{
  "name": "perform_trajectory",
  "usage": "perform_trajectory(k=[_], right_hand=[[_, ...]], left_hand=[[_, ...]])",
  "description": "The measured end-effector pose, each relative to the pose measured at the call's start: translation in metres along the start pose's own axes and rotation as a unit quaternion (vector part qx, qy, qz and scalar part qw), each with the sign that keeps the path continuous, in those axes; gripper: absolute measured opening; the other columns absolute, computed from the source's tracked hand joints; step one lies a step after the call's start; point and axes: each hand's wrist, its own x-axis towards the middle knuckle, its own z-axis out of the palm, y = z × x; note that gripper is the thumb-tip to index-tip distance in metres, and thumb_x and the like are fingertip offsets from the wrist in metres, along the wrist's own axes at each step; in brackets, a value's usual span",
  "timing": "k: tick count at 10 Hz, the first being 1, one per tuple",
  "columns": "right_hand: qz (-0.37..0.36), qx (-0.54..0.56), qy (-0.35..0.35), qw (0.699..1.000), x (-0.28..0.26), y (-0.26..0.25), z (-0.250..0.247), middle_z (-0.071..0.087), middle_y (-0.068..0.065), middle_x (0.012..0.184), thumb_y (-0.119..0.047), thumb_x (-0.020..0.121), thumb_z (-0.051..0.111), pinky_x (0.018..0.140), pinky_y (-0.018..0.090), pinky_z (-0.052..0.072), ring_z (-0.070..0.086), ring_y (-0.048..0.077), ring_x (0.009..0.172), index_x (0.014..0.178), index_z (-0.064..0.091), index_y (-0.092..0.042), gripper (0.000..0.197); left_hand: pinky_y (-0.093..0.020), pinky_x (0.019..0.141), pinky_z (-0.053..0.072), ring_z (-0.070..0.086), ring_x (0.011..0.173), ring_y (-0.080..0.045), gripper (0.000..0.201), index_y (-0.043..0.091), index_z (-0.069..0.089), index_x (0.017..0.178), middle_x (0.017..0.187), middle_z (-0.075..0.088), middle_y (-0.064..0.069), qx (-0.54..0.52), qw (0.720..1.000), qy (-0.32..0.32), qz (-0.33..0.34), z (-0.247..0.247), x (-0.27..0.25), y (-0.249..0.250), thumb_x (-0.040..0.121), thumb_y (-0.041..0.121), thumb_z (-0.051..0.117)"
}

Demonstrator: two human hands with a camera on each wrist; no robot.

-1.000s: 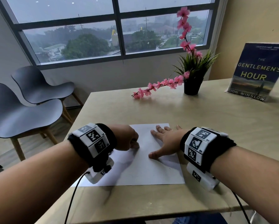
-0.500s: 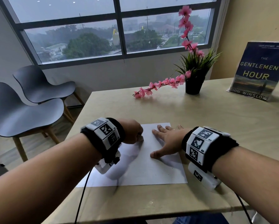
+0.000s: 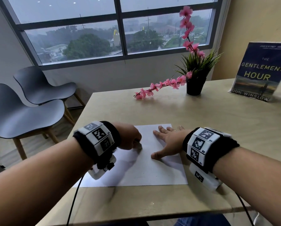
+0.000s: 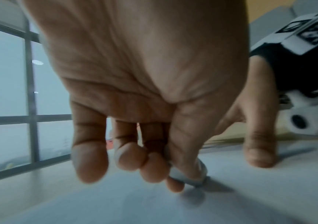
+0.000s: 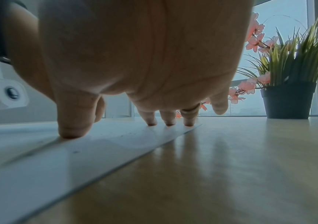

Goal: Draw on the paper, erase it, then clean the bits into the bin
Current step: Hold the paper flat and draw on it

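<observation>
A white sheet of paper lies on the wooden table in front of me. My left hand is curled over the sheet's left part and pinches a small white eraser between thumb and fingers, its lower edge on the paper. My right hand lies flat on the sheet's upper right, fingers spread, thumb and fingertips pressing the paper down. A few tiny dark bits dot the sheet near the thumb. No bin is in view.
A black pot with green grass and pink blossom stems stands at the back of the table. A book stands propped at the far right. Two grey chairs stand to the left of the table, under the window.
My left hand with the eraser has shifted slightly right and farther up the sheet, as in rubbing. My right hand has stayed flat on the paper.
</observation>
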Motion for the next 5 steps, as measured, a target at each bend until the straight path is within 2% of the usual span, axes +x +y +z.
perform_trajectory(k=[1,2,3,4,5], right_hand=[[0.001,0.004,-0.002,1.0,0.0,0.0,0.0,-0.017,-0.005,0.162,-0.084,0.076,0.04,0.119,0.055,-0.003,-0.006,0.022,0.151,0.154,-0.01,-0.032,0.107],[0.001,0.004,-0.002,1.0,0.0,0.0,0.0,-0.017,-0.005,0.162,-0.084,0.076,0.041,0.119,0.054,-0.003,-0.006,0.021,0.151,0.154,-0.011,-0.032,0.107],[0.001,0.005,-0.003,1.0,0.0,0.0,0.0,-0.017,-0.006,0.162,-0.084,0.076,0.041,0.119,0.054,-0.002,-0.006,0.021,0.151,0.154,-0.011,-0.032,0.107],[0.006,0.003,-0.005,1.0,0.001,-0.001,0.0,-0.018,-0.006,0.162,-0.085,0.075,0.04,0.118,0.055,-0.002,-0.006,0.022,0.151,0.154,-0.012,-0.032,0.108],[0.006,0.002,-0.004,1.0,0.001,-0.001,0.0,-0.018,-0.006,0.162,-0.085,0.076,0.04,0.119,0.055,-0.002,-0.006,0.022,0.151,0.154,-0.011,-0.032,0.108]], left_hand=[[-0.032,0.074,0.044,0.049,0.08,-0.023,0.031,0.015,0.061,0.107,0.104,0.063,-0.006,-0.021,0.999,0.012,-0.025,0.003,-0.001,-0.011,0.099,0.038,0.041],[-0.031,0.069,0.041,0.048,0.078,-0.023,0.024,0.016,0.06,0.102,0.1,0.062,-0.005,-0.004,1.0,0.002,-0.003,0.009,-0.005,-0.006,0.098,0.032,0.042],[-0.03,0.07,0.04,0.048,0.079,-0.022,0.027,0.018,0.061,0.103,0.101,0.063,-0.004,0.004,1.0,-0.006,0.002,0.009,-0.008,-0.006,0.098,0.036,0.042],[-0.029,0.072,0.04,0.047,0.08,-0.023,0.032,0.016,0.062,0.108,0.106,0.063,-0.006,-0.009,1.0,0.005,-0.026,0.006,-0.007,-0.012,0.098,0.038,0.041],[-0.029,0.071,0.039,0.047,0.081,-0.022,0.029,0.016,0.06,0.107,0.105,0.062,-0.005,-0.004,1.0,0.003,-0.018,0.012,-0.011,-0.007,0.099,0.034,0.039]])
